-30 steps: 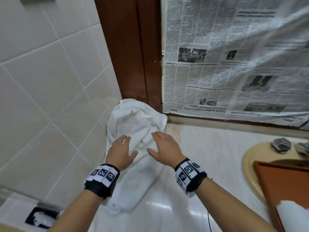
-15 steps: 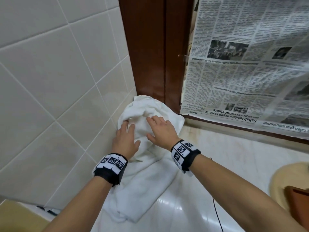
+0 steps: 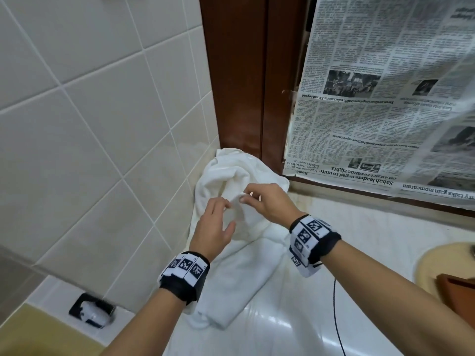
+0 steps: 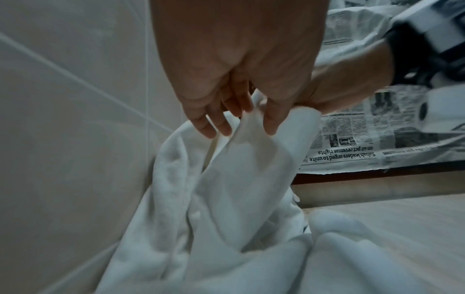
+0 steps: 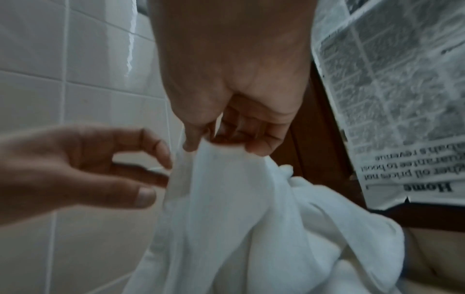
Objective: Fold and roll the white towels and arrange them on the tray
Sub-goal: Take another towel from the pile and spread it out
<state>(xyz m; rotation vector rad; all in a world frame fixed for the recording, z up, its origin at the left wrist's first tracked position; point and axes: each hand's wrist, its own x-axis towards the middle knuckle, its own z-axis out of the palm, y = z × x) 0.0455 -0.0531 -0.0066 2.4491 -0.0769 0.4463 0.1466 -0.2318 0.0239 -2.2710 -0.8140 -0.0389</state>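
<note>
A crumpled white towel (image 3: 239,273) lies heaped on the pale counter, in the corner between the tiled wall and the brown door frame. My right hand (image 3: 243,197) pinches a raised fold of it between thumb and fingers; the right wrist view shows this right hand (image 5: 219,147) and the towel (image 5: 226,218) hanging from it. My left hand (image 3: 227,214) is just left of it, fingers curled, taking the same fold's edge. In the left wrist view the towel (image 4: 239,199) peaks between thumb and fingers of the left hand (image 4: 247,127). A corner of the brown tray (image 3: 455,294) shows at far right.
Newspaper (image 3: 372,111) covers the panel behind the counter. The tiled wall (image 3: 90,124) closes the left side and a brown wooden frame (image 3: 236,86) the corner. A cream basin (image 3: 426,263) sits at right under the tray. A black cable (image 3: 336,317) hangs by my right arm.
Both hands went from lying flat on the towel heap to pinching a fold and lifting it. The view has swung left, towards the corner.
</note>
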